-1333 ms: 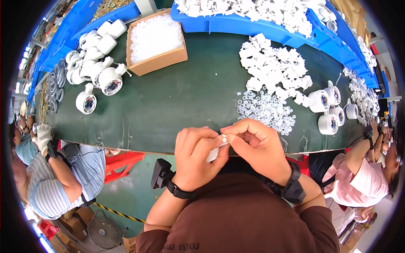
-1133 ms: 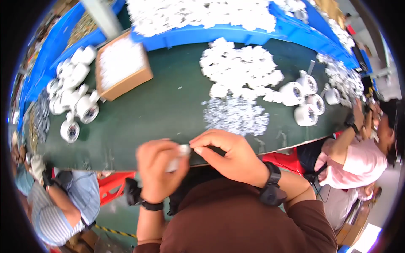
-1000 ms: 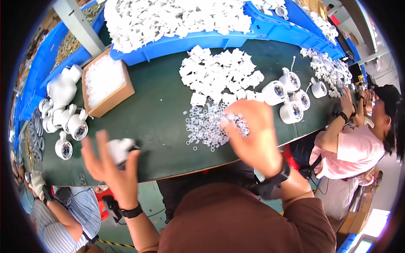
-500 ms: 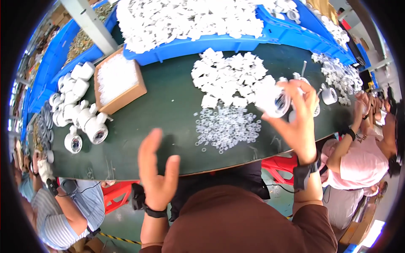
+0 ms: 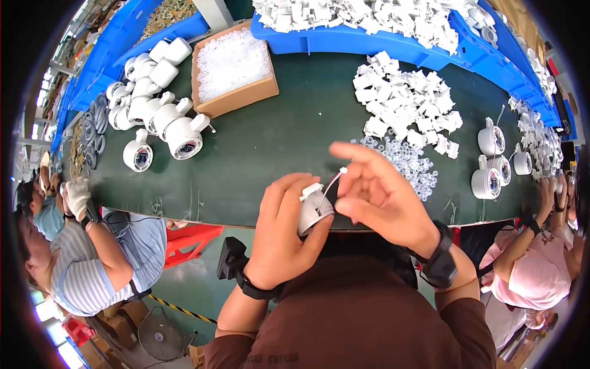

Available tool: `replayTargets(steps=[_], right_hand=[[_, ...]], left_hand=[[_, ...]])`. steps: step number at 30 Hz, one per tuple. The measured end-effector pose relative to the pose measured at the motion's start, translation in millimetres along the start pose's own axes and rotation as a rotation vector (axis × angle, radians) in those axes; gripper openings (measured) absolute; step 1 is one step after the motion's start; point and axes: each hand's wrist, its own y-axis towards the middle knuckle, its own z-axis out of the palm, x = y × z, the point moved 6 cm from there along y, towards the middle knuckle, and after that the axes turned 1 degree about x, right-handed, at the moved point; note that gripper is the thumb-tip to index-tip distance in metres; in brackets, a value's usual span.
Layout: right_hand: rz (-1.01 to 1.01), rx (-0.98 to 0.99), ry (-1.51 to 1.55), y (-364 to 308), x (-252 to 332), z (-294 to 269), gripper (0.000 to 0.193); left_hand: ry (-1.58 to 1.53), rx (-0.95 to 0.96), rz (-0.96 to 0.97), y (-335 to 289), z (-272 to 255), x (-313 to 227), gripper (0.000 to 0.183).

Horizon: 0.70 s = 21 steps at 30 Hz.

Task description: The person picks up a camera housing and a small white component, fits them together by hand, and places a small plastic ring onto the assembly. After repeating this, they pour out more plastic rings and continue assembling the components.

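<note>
at the table, left hand grips a white housing, right hand open beside it.

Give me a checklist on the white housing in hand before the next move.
1. Left hand grips the white housing: ok.
2. Thin wire out of the housing: ok, it sticks up.
3. Right hand free: ok, it looks open.
4. Right hand apart from the white plug: cannot tell, they overlap in view.
5. Clear rings fully visible: not ok, the right hand hides some.
</note>
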Motion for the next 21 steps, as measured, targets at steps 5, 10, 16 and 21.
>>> replayTargets(steps=[5, 10, 16, 21], right_hand=[[-0.050, -0.015, -0.012, 4, -2, 10, 0.020], [-0.226, -0.091, -0.258, 0, 4, 10, 0.009], [-0.362, -0.162, -0.359, 0, 0, 18, 0.012], [-0.367, -0.264, -0.305, 1, -11, 14, 0.008]], left_hand=[[0.066, -0.048, 0.074, 3, -3, -3, 0.040], [0.031, -0.178, 0.000, 4, 3, 0, 0.019], [-0.100, -0.286, -0.035, 5, 0, 8, 0.016], [-0.149, -0.223, 0.008, 7, 3, 7, 0.015]])
